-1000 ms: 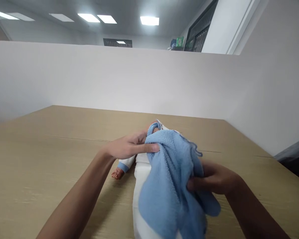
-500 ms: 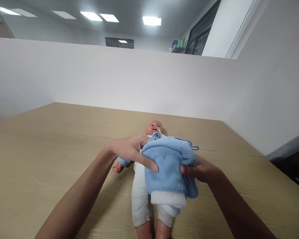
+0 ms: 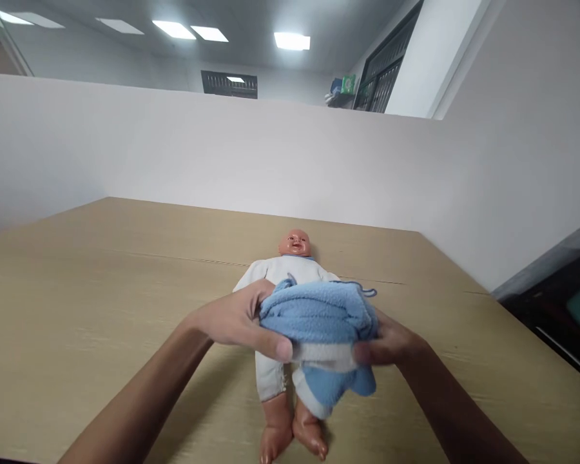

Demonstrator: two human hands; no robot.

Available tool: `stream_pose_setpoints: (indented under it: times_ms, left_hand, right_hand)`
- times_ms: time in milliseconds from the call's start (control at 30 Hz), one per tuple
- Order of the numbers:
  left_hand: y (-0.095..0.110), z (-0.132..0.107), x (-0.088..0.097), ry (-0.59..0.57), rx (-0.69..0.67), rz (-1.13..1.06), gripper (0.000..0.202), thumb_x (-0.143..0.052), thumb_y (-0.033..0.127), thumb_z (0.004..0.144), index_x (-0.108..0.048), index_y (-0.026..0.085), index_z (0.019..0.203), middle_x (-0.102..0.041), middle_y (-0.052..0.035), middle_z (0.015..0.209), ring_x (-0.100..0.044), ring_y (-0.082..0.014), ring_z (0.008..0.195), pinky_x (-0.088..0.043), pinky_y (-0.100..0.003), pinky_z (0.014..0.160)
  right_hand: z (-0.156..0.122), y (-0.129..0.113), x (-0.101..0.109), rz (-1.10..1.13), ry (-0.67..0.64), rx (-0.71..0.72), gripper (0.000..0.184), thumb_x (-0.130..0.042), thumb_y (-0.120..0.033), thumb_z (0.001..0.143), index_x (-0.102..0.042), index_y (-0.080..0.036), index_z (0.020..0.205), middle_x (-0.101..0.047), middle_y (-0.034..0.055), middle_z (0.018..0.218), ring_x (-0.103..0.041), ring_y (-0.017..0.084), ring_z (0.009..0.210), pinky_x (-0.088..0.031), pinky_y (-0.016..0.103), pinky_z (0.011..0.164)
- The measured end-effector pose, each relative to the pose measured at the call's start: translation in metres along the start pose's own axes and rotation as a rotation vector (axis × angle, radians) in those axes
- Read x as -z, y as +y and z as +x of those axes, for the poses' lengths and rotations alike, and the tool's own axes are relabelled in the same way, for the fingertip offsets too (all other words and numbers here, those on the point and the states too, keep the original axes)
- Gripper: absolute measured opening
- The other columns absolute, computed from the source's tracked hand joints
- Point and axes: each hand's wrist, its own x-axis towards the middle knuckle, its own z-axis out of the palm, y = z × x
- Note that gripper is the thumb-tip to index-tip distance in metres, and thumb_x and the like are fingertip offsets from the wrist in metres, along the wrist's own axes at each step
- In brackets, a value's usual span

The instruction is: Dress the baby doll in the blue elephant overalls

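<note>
Both our hands grip a bunched blue fleece garment over a baby doll lying on the bench.

The wooden bench (image 3: 101, 270) runs out to white partition walls, and the doll (image 3: 290, 270) lies face up near its middle, head away from us, bare feet toward us. A second ago the blue fleece garment (image 3: 319, 316) hung loose and hid the doll's head and chest; now it is gathered into a tight roll across the doll's waist and thighs, with face, white top and legs uncovered, so we judge the garment is being worked along the body. Our left hand (image 3: 236, 322) curls its fingers (image 3: 280, 351) around the roll's left end, thumb on top; our right hand (image 3: 391, 341) pinches the right end, fingers closed on the white cuff band.
</note>
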Motion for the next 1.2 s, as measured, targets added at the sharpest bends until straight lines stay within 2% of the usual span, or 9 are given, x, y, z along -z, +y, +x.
stream_pose_setpoints:
  times_ms: [133,233,333,467,633,767,900,1033,1200]
  left_hand:
    - [-0.024,-0.025,-0.041,0.172,-0.088,-0.189,0.042,-0.090,0.049,0.076,-0.074,0.016,0.096,-0.068,-0.0058,0.087,-0.065,-0.0216,0.088,-0.055,-0.031,0.084]
    - [-0.052,-0.043,-0.077,0.321,-0.047,-0.268,0.043,-0.086,0.051,0.080,-0.076,0.019,0.107,-0.074,-0.0088,0.097,-0.069,-0.0262,0.101,-0.055,-0.037,0.096]
    - [-0.081,-0.057,-0.108,0.477,0.023,-0.277,0.052,-0.093,0.055,0.069,-0.076,0.022,0.105,-0.075,-0.0084,0.094,-0.070,-0.0316,0.104,-0.056,-0.042,0.098]
    - [-0.101,-0.067,-0.130,0.683,0.146,-0.208,0.062,-0.089,0.056,0.074,-0.074,0.026,0.126,-0.076,-0.0112,0.121,-0.063,-0.0401,0.130,-0.053,-0.049,0.111]
    - [-0.106,-0.062,-0.136,0.829,0.201,-0.004,0.051,-0.074,0.053,0.089,-0.073,0.022,0.130,-0.074,-0.0131,0.134,-0.063,-0.0379,0.133,-0.048,-0.050,0.117]
    - [-0.113,-0.055,-0.133,0.866,0.254,0.199,0.045,-0.058,0.048,0.099,-0.071,0.018,0.130,-0.075,-0.0135,0.131,-0.068,-0.0333,0.123,-0.051,-0.043,0.109]
    - [-0.120,-0.052,-0.126,0.867,0.272,0.283,0.037,-0.053,0.045,0.101,-0.071,0.019,0.120,-0.078,-0.0109,0.116,-0.071,-0.0310,0.107,-0.052,-0.038,0.094]
    - [-0.121,-0.048,-0.117,0.875,0.248,0.302,0.035,-0.051,0.046,0.102,-0.070,0.020,0.116,-0.078,-0.0095,0.113,-0.071,-0.0308,0.106,-0.051,-0.037,0.093]
    - [-0.116,-0.049,-0.107,0.892,0.279,0.307,0.031,-0.052,0.046,0.101,-0.066,0.020,0.112,-0.077,-0.0083,0.105,-0.071,-0.0302,0.099,-0.051,-0.037,0.088]
  right_hand:
    - [-0.007,-0.014,-0.047,-0.045,-0.115,-0.099,0.057,-0.095,-0.038,0.070,-0.074,-0.017,0.119,-0.073,0.0022,0.088,-0.067,0.015,0.073,-0.056,0.022,0.066]
    - [-0.018,-0.009,-0.072,-0.230,0.119,-0.114,0.052,-0.092,-0.036,0.073,-0.073,-0.019,0.118,-0.074,0.0041,0.093,-0.071,0.021,0.084,-0.061,0.031,0.079]
    - [-0.032,0.005,-0.087,-0.459,0.441,-0.197,0.054,-0.089,-0.039,0.073,-0.072,-0.020,0.120,-0.075,0.0092,0.107,-0.072,0.030,0.099,-0.062,0.040,0.089]
    - [-0.038,0.020,-0.101,-0.646,0.592,-0.268,0.050,-0.083,-0.045,0.075,-0.074,-0.022,0.119,-0.075,0.0117,0.114,-0.070,0.035,0.109,-0.058,0.048,0.098]
    - [-0.018,0.033,-0.108,-0.731,0.497,-0.265,0.020,-0.068,-0.027,0.081,-0.077,-0.021,0.098,-0.079,0.0073,0.098,-0.073,0.028,0.095,-0.057,0.040,0.091]
    - [-0.010,0.044,-0.109,-0.735,0.485,-0.233,0.023,-0.062,-0.014,0.079,-0.076,-0.022,0.095,-0.081,0.0027,0.098,-0.074,0.022,0.090,-0.054,0.031,0.086]
    - [-0.011,0.059,-0.106,-0.744,0.487,-0.249,0.031,-0.064,-0.013,0.075,-0.077,-0.023,0.101,-0.081,0.0036,0.108,-0.075,0.025,0.099,-0.055,0.033,0.088]
    - [-0.007,0.074,-0.098,-0.748,0.553,-0.259,0.041,-0.068,-0.015,0.074,-0.076,-0.024,0.112,-0.080,0.0053,0.116,-0.073,0.027,0.105,-0.055,0.036,0.093]
    - [0.005,0.066,-0.093,-0.749,0.615,-0.235,0.030,-0.068,-0.018,0.075,-0.076,-0.021,0.104,-0.080,0.0071,0.107,-0.072,0.026,0.096,-0.055,0.037,0.089]
